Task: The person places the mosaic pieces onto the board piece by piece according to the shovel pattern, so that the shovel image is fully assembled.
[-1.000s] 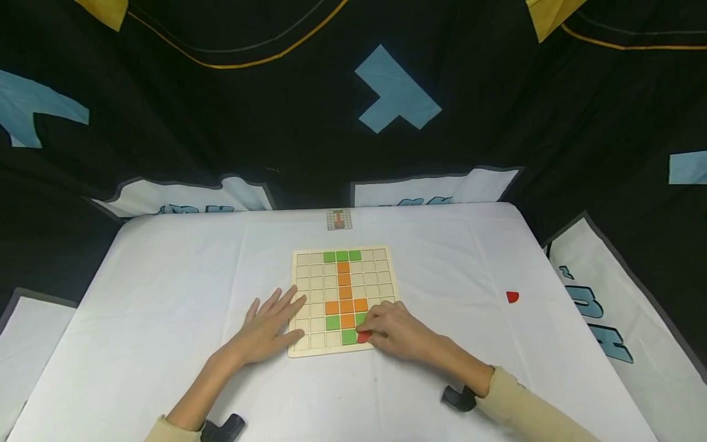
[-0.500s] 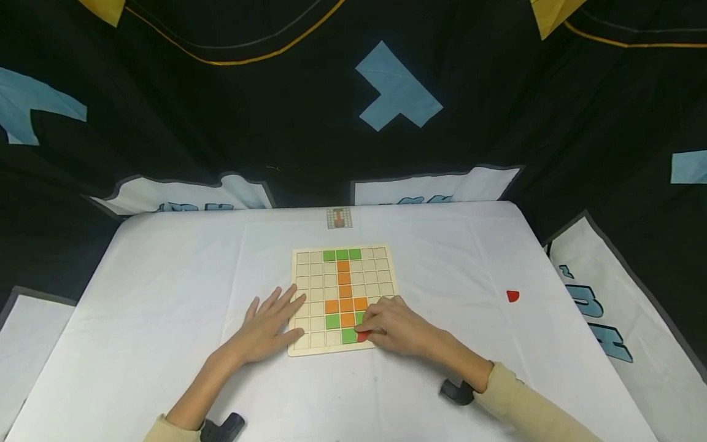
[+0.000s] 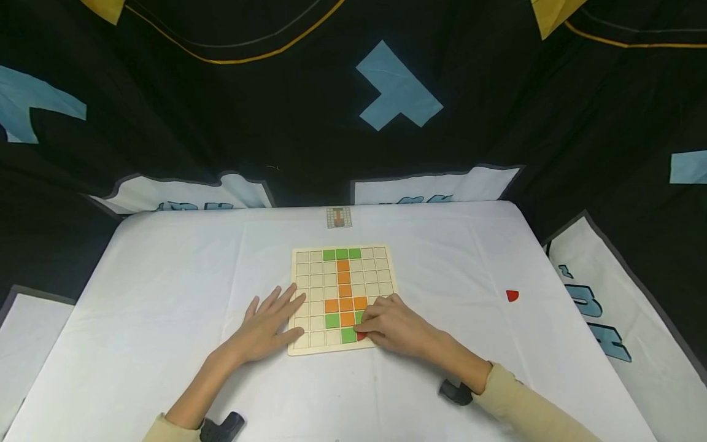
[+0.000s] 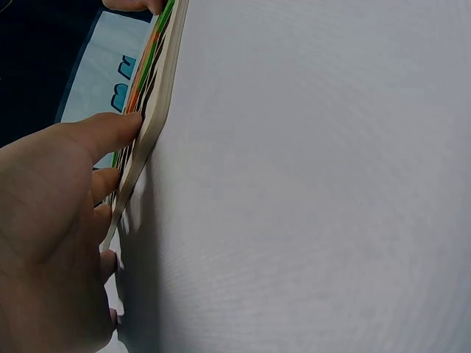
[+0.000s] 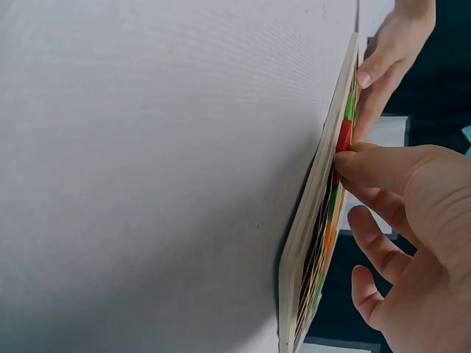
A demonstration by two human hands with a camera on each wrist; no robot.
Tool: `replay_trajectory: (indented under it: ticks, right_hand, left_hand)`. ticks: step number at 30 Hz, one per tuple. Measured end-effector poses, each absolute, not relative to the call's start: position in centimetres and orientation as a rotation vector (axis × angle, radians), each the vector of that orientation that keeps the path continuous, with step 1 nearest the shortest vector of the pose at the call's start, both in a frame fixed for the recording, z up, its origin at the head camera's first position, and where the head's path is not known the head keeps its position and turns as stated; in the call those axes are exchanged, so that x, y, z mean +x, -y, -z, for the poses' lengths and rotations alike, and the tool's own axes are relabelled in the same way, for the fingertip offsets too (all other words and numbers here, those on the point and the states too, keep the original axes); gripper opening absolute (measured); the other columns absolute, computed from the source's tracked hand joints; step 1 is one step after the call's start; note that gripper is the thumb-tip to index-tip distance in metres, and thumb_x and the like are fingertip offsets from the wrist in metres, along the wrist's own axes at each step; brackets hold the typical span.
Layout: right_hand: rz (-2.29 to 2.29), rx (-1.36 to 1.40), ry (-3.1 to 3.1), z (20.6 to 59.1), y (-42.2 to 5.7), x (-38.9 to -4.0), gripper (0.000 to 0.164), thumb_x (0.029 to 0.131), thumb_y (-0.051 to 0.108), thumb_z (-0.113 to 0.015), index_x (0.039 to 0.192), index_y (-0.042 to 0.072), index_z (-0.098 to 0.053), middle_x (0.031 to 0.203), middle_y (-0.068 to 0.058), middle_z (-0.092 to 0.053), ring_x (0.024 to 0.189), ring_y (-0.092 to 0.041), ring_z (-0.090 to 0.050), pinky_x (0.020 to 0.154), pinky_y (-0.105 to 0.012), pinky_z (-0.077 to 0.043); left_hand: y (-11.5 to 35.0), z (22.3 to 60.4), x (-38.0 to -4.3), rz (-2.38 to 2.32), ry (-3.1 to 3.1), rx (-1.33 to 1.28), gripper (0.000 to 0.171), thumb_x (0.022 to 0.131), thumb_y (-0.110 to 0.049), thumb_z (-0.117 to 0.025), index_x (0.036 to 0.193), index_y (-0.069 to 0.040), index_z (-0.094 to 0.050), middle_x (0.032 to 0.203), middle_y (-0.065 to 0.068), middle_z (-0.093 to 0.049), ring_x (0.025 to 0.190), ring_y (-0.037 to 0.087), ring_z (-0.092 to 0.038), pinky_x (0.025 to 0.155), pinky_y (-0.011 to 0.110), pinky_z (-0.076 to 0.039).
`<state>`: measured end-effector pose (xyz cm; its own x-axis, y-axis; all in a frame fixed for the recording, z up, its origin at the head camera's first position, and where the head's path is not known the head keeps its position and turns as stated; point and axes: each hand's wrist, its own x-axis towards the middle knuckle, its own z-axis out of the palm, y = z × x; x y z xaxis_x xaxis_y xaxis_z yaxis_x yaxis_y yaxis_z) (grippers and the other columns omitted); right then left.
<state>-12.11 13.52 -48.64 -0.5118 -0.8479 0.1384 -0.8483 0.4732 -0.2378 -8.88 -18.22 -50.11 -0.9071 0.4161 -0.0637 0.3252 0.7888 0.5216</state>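
A pale wooden grid board lies on the white table, with orange tiles and green tiles set in its cells. My left hand rests with spread fingers on the board's left edge; in the left wrist view its thumb lies over the rim. At the near right part of the board, my right hand pinches a small red piece between thumb and index finger. The red piece sits right at the board's surface beside a green tile, partly hidden by the fingertips.
Another red piece, with a rounded side, lies on the table to the right. A small printed grid card lies at the far edge beyond the board. A black curtain hangs behind the table.
My right hand has shifted very slightly left with the red piece, and its fingers cover more of it. The left hand keeps its place on the board.
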Motion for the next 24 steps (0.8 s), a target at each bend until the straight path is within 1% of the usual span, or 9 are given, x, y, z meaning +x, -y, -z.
replay_trajectory:
  ticks: [5,12,15,19,24]
  right_hand:
    - [-0.453,1.556,2.663,48.61,-13.4,-12.07,0.027,0.091,0.005,-0.067,0.109,0.02,-0.08,0.097,0.013,-0.069,0.089,-0.01,-0.056,0.077,-0.028,-0.035]
    - [-0.478,1.572,2.635,48.84,-13.47,-12.29,0.018,0.092,0.018,-0.073,0.108,0.019,-0.08,0.098,0.013,-0.07,0.092,-0.009,-0.056,0.08,-0.03,-0.037]
    - [-0.473,1.567,2.613,49.02,-13.5,-12.36,0.016,0.092,0.021,-0.073,0.106,0.02,-0.081,0.097,0.013,-0.07,0.091,-0.009,-0.056,0.08,-0.03,-0.038]
    - [-0.451,1.558,2.599,49.12,-13.56,-12.43,0.014,0.092,0.021,-0.073,0.103,0.022,-0.081,0.095,0.014,-0.069,0.09,-0.009,-0.056,0.079,-0.03,-0.038]
    - [-0.471,1.559,2.59,49.25,-13.54,-12.35,0.013,0.091,0.02,-0.074,0.101,0.022,-0.081,0.094,0.014,-0.068,0.09,-0.009,-0.055,0.078,-0.03,-0.037]
  left_hand:
    - [18.22,50.08,-8.87,-0.766,-2.804,0.581,0.066,0.099,-0.039,-0.058,0.155,-0.01,-0.038,0.163,0.014,-0.022,0.148,0.043,-0.012,0.111,0.07,0.0]
    - [18.23,50.16,-8.97,-0.756,-2.806,0.587,0.066,0.099,-0.04,-0.058,0.155,-0.011,-0.038,0.163,0.014,-0.022,0.149,0.042,-0.012,0.111,0.07,0.0]
    - [18.2,50.14,-9.02,-0.751,-2.808,0.59,0.066,0.099,-0.039,-0.058,0.155,-0.01,-0.038,0.163,0.014,-0.022,0.149,0.042,-0.012,0.111,0.07,0.0]
    - [18.19,50.13,-9.04,-0.744,-2.813,0.593,0.066,0.099,-0.039,-0.058,0.155,-0.01,-0.038,0.163,0.014,-0.022,0.149,0.043,-0.012,0.111,0.07,0.0]
    - [18.26,50.32,-8.96,-0.753,-2.809,0.594,0.066,0.099,-0.04,-0.057,0.155,-0.011,-0.037,0.163,0.013,-0.021,0.149,0.042,-0.012,0.111,0.07,0.001]
